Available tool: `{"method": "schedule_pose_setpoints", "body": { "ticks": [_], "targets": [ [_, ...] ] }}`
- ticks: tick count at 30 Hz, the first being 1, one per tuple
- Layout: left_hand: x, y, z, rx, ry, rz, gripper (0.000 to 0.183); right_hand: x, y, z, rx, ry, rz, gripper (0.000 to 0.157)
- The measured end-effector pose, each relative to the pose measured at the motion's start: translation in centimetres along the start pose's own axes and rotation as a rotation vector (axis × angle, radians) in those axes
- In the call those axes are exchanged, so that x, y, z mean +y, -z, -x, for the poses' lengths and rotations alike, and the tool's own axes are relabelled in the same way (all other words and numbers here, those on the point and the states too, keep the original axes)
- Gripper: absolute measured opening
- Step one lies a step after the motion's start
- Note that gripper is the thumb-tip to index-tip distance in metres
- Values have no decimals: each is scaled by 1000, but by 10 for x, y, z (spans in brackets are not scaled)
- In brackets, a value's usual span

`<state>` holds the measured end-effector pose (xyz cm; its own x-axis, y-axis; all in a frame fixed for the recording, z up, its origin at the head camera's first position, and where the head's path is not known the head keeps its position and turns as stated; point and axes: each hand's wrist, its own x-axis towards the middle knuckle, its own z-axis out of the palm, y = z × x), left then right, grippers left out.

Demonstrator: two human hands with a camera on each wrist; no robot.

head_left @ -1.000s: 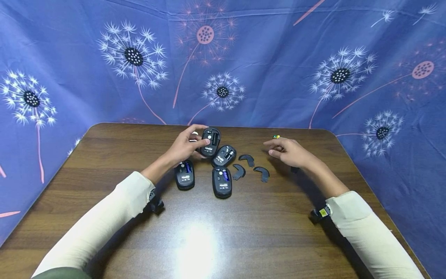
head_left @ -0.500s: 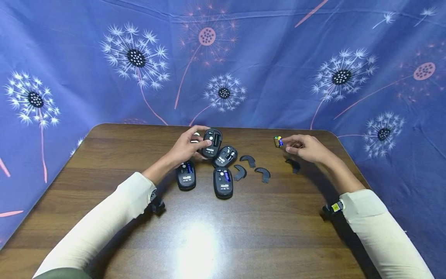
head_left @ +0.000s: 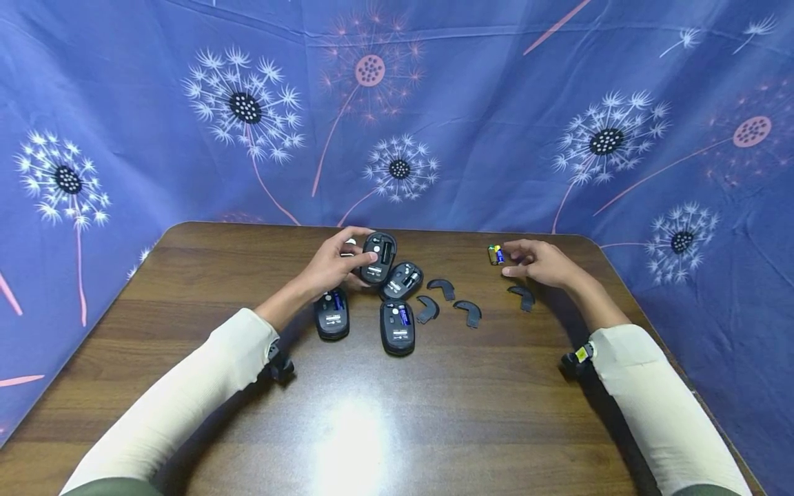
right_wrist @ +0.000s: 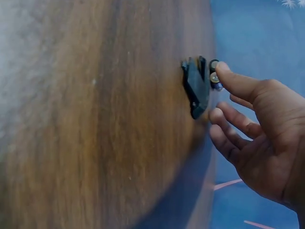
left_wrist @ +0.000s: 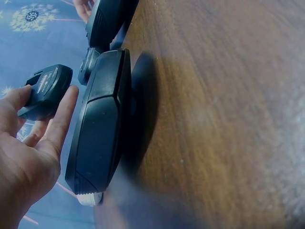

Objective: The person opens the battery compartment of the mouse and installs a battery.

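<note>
In the head view my left hand (head_left: 331,265) grips a black computer mouse (head_left: 380,260) raised and tilted, its underside showing an open battery slot with no battery in it. The left wrist view shows thumb and fingers on opposite edges of this mouse (left_wrist: 47,90). At the back right, two small batteries (head_left: 495,255) lie side by side. My right hand (head_left: 541,265) is just right of them, fingers slightly bent, thumb apart. Below that hand lies a curved black battery cover (head_left: 522,297). In the right wrist view the thumb tip overlaps the batteries (right_wrist: 216,78).
An upturned mouse (head_left: 402,280) with an open slot lies beside the held one. Two more upturned mice, one nearer (head_left: 398,329) and one left (head_left: 331,317), have blue batteries inside. Three curved covers (head_left: 442,288) lie mid-table. A patterned cloth (head_left: 471,138) hangs behind the table's far edge.
My right hand has moved right, uncovering the batteries and the nearby cover, and its thumb and fingers have spread apart. My left hand still holds the mouse in about the same place.
</note>
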<state>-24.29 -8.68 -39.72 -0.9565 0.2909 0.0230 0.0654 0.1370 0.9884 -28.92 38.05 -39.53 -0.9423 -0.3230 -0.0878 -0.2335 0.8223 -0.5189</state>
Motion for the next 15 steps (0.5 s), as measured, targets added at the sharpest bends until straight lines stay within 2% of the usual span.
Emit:
{"method": "schedule_pose_setpoints", "body": {
  "ticks": [5, 11, 15],
  "targets": [
    [-1, 0, 1, 1, 3, -10, 52, 11, -7, -13, 13, 27, 10, 77],
    [-2, 1, 1, 0, -1, -10, 53, 15, -12, -24, 36, 64, 33, 68],
    [-2, 0, 1, 1, 1, 6, 53, 13, -12, -24, 41, 36, 50, 63]
  ]
}}
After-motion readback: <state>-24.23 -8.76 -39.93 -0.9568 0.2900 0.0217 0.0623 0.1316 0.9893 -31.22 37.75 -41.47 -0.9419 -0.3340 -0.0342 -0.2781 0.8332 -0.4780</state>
